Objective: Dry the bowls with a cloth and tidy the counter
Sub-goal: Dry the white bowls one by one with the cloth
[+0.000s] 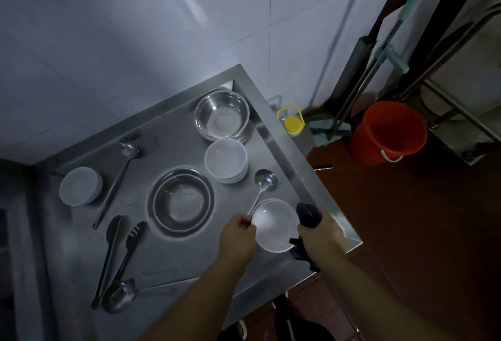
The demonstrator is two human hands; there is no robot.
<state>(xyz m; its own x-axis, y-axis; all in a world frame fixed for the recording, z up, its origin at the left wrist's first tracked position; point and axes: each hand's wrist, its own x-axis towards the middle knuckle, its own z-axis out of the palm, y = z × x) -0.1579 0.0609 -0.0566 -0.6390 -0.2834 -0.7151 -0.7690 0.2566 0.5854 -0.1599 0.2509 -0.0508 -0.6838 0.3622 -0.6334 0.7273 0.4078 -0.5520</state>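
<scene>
A white bowl [275, 225] is held over the steel counter [173, 148] near its right front corner. My left hand [238, 235] is closed on the bowl's left rim. My right hand [321, 232] grips a dark cloth [307, 214] against the bowl's right rim. A stack of white bowls [226, 160] stands just behind. Another white bowl stack [80, 186] stands upside down at the left. One steel bowl [222, 114] sits at the back corner and another steel bowl [181, 201] in the middle.
A ladle [265, 179] lies by the held bowl, its handle running under my left hand. A second ladle [127, 148], black tongs [116, 254] and a large spoon [119, 297] lie at the left. A yellow-capped bottle [292, 123] and a red bucket [387, 131] stand on the floor to the right.
</scene>
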